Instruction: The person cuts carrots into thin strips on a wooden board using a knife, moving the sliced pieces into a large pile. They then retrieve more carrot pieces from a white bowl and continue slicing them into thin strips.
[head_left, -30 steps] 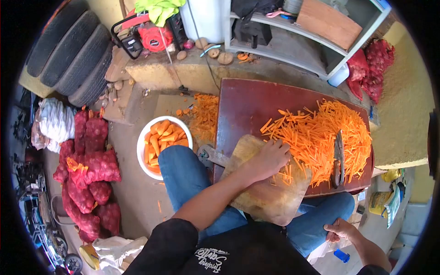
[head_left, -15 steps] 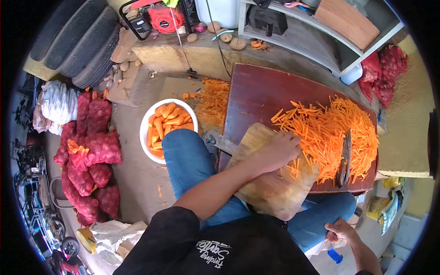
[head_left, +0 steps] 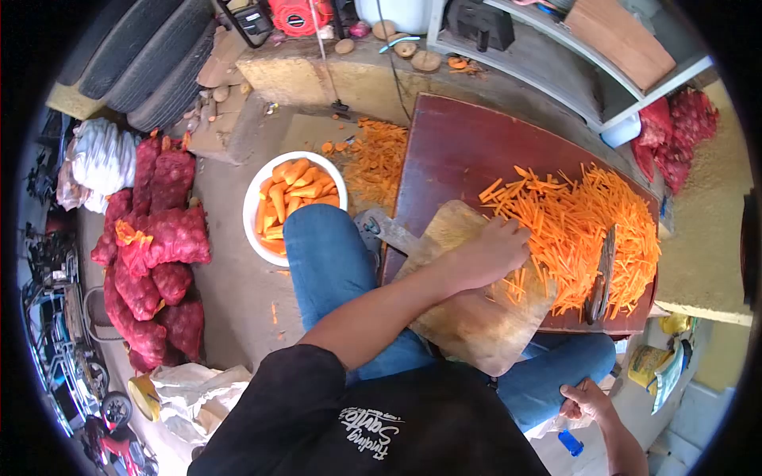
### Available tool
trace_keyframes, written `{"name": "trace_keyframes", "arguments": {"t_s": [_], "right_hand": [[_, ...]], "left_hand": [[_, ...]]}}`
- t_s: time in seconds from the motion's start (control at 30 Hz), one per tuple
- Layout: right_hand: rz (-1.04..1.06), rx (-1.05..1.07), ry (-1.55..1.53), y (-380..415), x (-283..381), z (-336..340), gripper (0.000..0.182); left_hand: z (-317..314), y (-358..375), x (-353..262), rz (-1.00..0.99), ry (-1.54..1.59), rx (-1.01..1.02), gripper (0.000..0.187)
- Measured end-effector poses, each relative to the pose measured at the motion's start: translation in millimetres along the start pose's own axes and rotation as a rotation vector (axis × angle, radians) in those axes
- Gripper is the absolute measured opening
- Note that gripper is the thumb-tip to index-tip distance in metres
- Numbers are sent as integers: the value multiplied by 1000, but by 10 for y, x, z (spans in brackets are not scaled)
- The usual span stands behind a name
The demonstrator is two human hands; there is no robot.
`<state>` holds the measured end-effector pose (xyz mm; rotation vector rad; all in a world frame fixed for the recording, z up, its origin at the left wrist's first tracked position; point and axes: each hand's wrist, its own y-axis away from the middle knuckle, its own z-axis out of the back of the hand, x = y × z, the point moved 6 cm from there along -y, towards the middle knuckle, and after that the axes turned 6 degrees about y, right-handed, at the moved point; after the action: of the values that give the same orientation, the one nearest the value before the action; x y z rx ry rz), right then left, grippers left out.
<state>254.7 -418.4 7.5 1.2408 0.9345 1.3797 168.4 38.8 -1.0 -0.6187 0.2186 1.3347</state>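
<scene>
My left hand [head_left: 496, 252], palm down, rests at the upper right part of a worn wooden board [head_left: 468, 329]. Its bent fingers show small gaps and touch the edge of a heap of orange carrot strips [head_left: 556, 238]. Some strips lie on the board beside the hand. My right hand [head_left: 583, 399] is beside my right knee, off the table, with its fingers curled in; whatever it holds, if anything, is hidden. A dark, long blade-like tool [head_left: 605, 274] lies on the strips. The board lies partly on the reddish-brown table [head_left: 452, 151] and reaches over my lap.
A white basin [head_left: 249, 210] of peeled carrots stands left of my knee. Orange peelings [head_left: 377, 163] lie behind it. Red net sacks [head_left: 175, 238] are piled farther left, below tyres [head_left: 159, 71]. A grey shelf [head_left: 540, 71] stands behind the table. A blue object [head_left: 570, 443] is below my right hand.
The whole view has shifted slightly as the head moved. My left hand is still at the edge of the strips, a little farther right on the board. My right hand keeps its curled shape.
</scene>
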Motion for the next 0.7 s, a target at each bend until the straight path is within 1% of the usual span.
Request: {"name": "trace_keyframes", "arguments": {"t_s": [0.07,0.17,0.3,0.4,0.6,0.7], "right_hand": [[-35,-2,16,14,13,3,72],[-31,0,13,14,6,1,73],[-22,-17,0,88,130,-28,66],[-8,-2,1,21,51,-29,65],[-4,-29,-30,63,67,-39,65],[9,-26,-52,47,49,-48,66]], "left_hand": [[-5,9,2,-7,-4,2,21],[21,12,2,-20,-9,-11,22],[9,6,5,-24,-24,-12,24],[17,-5,7,-24,-39,-11,26],[48,-13,17,13,7,61,31],[43,-5,45,11,11,47,34]]}}
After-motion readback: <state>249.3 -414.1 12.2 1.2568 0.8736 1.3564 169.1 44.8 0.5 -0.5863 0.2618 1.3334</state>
